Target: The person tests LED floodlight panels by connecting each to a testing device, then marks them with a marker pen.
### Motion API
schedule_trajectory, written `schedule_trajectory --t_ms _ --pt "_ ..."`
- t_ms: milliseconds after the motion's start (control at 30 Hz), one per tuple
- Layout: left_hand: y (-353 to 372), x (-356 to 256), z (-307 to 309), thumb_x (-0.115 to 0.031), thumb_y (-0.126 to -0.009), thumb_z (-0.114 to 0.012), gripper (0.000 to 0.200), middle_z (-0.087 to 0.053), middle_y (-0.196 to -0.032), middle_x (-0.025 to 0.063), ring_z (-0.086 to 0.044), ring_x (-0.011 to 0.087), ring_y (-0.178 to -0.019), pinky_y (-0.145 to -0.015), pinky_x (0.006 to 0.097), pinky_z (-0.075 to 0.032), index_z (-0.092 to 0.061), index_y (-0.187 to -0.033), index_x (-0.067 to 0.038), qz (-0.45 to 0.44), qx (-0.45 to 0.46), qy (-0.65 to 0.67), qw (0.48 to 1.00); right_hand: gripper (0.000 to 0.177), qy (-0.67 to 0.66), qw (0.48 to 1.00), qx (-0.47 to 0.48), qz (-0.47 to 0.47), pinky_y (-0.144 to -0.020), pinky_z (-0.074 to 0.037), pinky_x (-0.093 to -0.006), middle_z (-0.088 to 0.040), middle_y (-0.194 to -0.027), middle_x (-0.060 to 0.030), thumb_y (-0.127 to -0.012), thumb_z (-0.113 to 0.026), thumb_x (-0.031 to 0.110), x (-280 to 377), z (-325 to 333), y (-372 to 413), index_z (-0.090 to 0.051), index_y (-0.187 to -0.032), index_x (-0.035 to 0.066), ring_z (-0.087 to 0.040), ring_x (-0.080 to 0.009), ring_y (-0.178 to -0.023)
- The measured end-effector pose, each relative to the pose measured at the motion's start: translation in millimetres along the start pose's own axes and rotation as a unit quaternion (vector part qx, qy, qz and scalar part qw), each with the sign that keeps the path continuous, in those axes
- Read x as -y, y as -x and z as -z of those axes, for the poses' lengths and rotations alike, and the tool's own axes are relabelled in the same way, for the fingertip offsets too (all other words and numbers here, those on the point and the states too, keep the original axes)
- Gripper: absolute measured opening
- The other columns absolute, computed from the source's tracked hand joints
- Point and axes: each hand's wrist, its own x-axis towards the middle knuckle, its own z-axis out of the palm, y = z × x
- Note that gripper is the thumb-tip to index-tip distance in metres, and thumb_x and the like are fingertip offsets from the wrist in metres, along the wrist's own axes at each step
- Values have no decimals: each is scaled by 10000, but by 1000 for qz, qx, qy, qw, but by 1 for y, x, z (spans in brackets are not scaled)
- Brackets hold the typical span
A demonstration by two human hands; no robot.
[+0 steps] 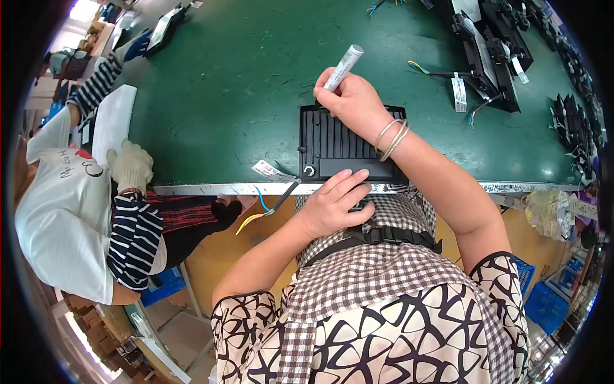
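Observation:
A black finned metal lamp housing [352, 168] lies flat at the table's near edge, its ribbed side up. My right hand [355, 102] is closed around a white marker pen [345, 65], above the far part of the housing; the pen's tip is hidden by my fingers. My left hand [332, 208] is at the near edge, fingertips on the housing. A small dark object [362, 206] shows between its thumb and fingers, too covered to name. From the housing's left corner runs a black cable [286, 195] with blue and yellow-green wire ends and a white label [272, 171].
More black lamps [489, 64] with cables and labels lie at the right on the green table [217, 96]. Dark parts [572, 131] line its right edge. At left, a co-worker's gloved hand [131, 168] is beside a white sheet [115, 121]; the other reaches a lamp [163, 31].

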Motion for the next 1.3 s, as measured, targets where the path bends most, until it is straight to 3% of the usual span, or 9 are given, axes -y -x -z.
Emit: schedule_trajectory --t_ms 467,567,700,967,1033,1100,1167,1233,1300 --pt "-1 -9 9 -168 -734 -565 140 -578 -1050 37 -463 244 -1199 -1053 381 -330 -544 -867 -205 -1 -6 5 1000 247 90 996 10 20 -699 -475 -390 -634 -747 -124 -802 -524 287 13 -16 -1 -603 -876 65 -605 -296 -714" --pt "0 -10 8 -154 -712 -607 159 -586 -1048 12 -462 237 -1193 -1029 389 -339 -564 -841 -236 -1 -7 -2 1000 221 68 996 -30 59 -644 -481 -351 -615 -699 -87 -813 -544 268 7 -18 -1 -592 -865 58 -599 -234 -641" --pt "0 -9 10 -154 -710 -607 157 -589 -1042 18 -472 247 -1181 -1013 401 -357 -567 -844 -225 2 -3 7 1000 179 -196 980 -35 1 -526 -430 -224 -519 -654 21 -823 -606 227 7 3 6 -566 -837 53 -499 -70 -549" --pt "-77 23 77 -136 -604 -680 206 -603 -966 103 -565 326 -1012 -914 457 -429 -609 -787 -76 63 -45 127 989 129 -348 904 -236 78 -481 -316 -241 -408 -577 30 -843 -604 164 -18 106 35 -577 -830 39 -369 -70 -492" --pt "-100 49 88 -88 -631 -691 227 -611 -937 102 -589 315 -969 -891 430 -447 -603 -836 -44 94 -138 180 969 158 -334 905 -257 63 -475 -310 -239 -373 -562 34 -862 -601 179 -28 114 47 -555 -807 38 -347 -70 -488" --pt "-118 75 96 -38 -684 -684 215 -617 -887 97 -608 294 -928 -873 388 -463 -595 -879 -20 247 -226 206 919 168 -329 905 -268 34 -471 -306 -239 -378 -562 33 -870 -597 183 -40 113 61 -544 -798 41 -348 -70 -488" --pt "-134 120 96 -17 -681 -712 191 -612 -834 84 -606 195 -802 -751 317 -494 -587 -826 -24 379 -357 407 750 157 -318 905 -283 -9 -464 -322 -218 -395 -568 30 -879 -586 175 -56 110 71 -537 -794 53 -385 -68 -491" --pt "-122 189 91 -22 -736 -687 158 -583 -768 75 -588 192 -725 -698 316 -497 -550 -814 -11 470 -408 468 627 128 -328 904 -270 -40 -469 -337 -201 -422 -581 26 -873 -582 147 -78 108 78 -540 -799 52 -411 -58 -506" --pt "-86 261 73 -42 -760 -669 162 -545 -708 60 -567 212 -674 -660 335 -493 -524 -829 -20 493 -463 543 497 96 -242 929 -279 -21 -482 -343 -189 -448 -603 35 -865 -580 120 -85 97 83 -546 -800 58 -421 -37 -533"
